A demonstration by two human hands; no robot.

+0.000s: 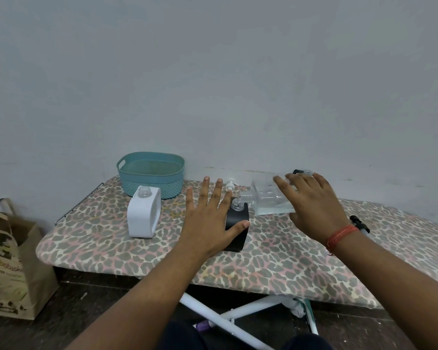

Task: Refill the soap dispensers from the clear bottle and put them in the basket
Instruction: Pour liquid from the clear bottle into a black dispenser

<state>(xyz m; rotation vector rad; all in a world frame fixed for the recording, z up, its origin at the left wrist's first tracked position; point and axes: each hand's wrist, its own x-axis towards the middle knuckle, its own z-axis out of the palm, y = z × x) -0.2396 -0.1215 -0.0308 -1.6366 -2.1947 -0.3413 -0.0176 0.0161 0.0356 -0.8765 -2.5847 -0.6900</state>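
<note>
Right hand (314,205) tips the clear bottle (268,198) into the black dispenser (237,223) — left hand (208,221) steadies it.

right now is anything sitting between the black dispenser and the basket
Nothing solid blocks it. The black dispenser stands right of and nearer than the basket; the white dispenser stands off to the left, in front of the basket. Only the left hand's fingers reach across that stretch.

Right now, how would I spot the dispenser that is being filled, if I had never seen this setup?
Find the leopard-print ironing board against the grey wall, with a teal basket at its far left end. Near the middle, between the two hands, stands the black dispenser, the left hand steadying it. Unlike the white dispenser beside it, the tilted clear bottle meets its open neck.
</note>
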